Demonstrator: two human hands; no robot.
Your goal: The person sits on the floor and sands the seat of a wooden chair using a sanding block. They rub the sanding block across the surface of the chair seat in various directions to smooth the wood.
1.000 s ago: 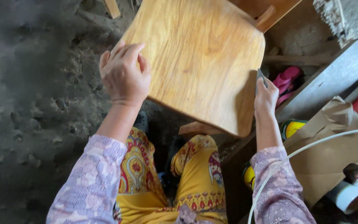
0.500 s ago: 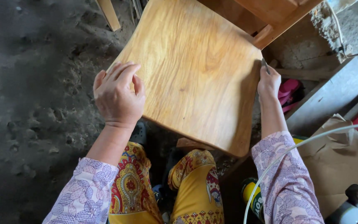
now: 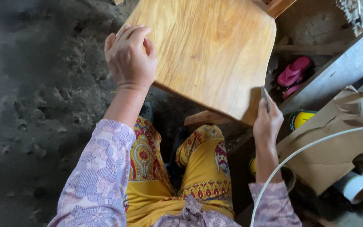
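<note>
**Hands at both edges of a wooden board**

The right hand (image 3: 267,122) is closed round a thin dark tool (image 3: 265,97), its tip set against the near right corner of the board (image 3: 209,50). The left hand (image 3: 131,56) lies on the board's left edge, fingers (image 3: 136,34) curled loosely over the rim and pressing the wood; it grips nothing else.

Nearest the camera are the person's knees in yellow patterned trousers (image 3: 202,176), with lilac patterned sleeves (image 3: 101,172) on both arms. A white cable (image 3: 303,151) curves up past the right forearm. Just beyond the knees, a short wooden piece (image 3: 204,118) shows under the board's near edge.

The board, pale golden with clear grain and rounded corners, sits tilted above the knees and fills the upper middle of the view, held between the two hands. Its far right corner meets another wooden part (image 3: 280,6).

To the right lie brown paper (image 3: 337,138), a yellow-lidded can (image 3: 301,120) and a roll of tape (image 3: 356,185). Farther off, a pink sandal (image 3: 293,73) rests by a grey plank (image 3: 337,71). The floor (image 3: 34,84) on the left is dark, rough earth.
</note>
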